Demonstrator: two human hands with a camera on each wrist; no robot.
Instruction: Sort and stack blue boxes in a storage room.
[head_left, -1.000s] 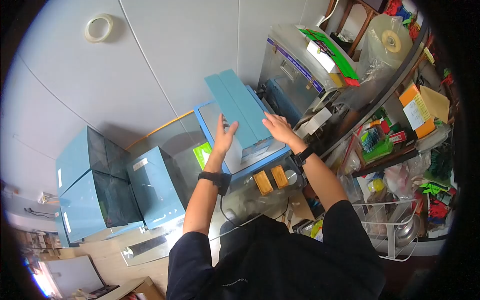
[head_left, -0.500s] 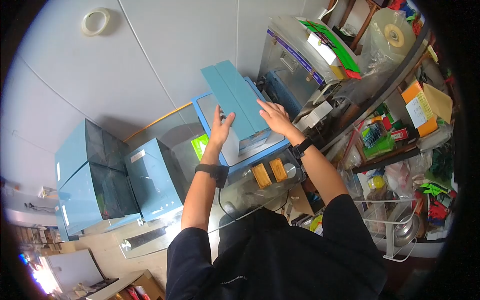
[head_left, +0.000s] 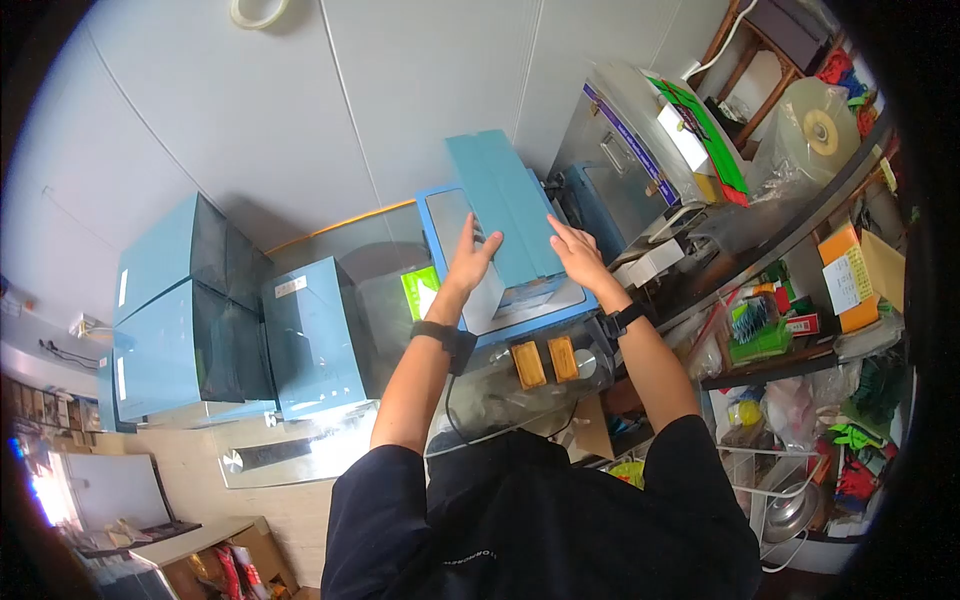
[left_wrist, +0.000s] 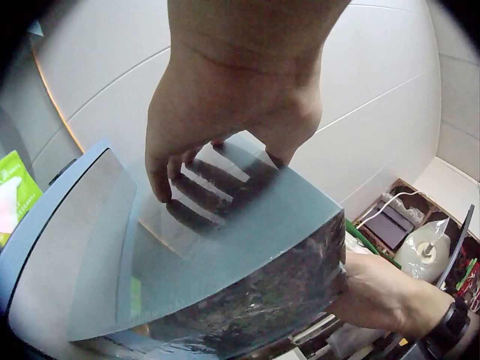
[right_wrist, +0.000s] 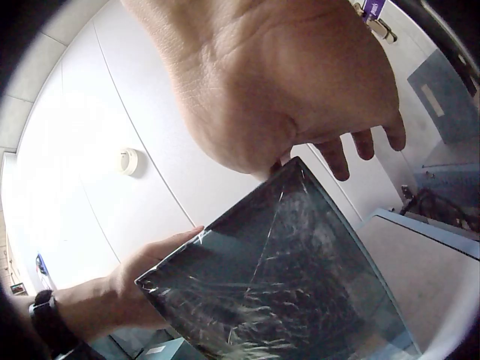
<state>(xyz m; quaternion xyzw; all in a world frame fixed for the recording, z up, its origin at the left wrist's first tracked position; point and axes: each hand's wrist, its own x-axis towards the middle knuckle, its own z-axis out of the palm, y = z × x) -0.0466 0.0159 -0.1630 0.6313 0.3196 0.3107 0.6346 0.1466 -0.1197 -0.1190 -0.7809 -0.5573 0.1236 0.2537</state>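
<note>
A long light-blue box with clear film over its near end is between my two hands above a blue-framed panel. My left hand lies along the box's left side, fingers extended. In the left wrist view, the left fingertips reach down to the blue face, and the thumb is at its edge. My right hand is at the right side with straight fingers. In the right wrist view its thumb is at the corner of the film-covered end, the other fingers extending past it.
Several larger blue boxes stand at the left. Two small wooden trays lie in front of the panel. A metal case stands at the back right, near cluttered shelves. A green packet lies left of the panel.
The head view has shifted, so the scene sits further right. Both hands stay at the box's sides, and the box keeps nearly the same place over the panel.
</note>
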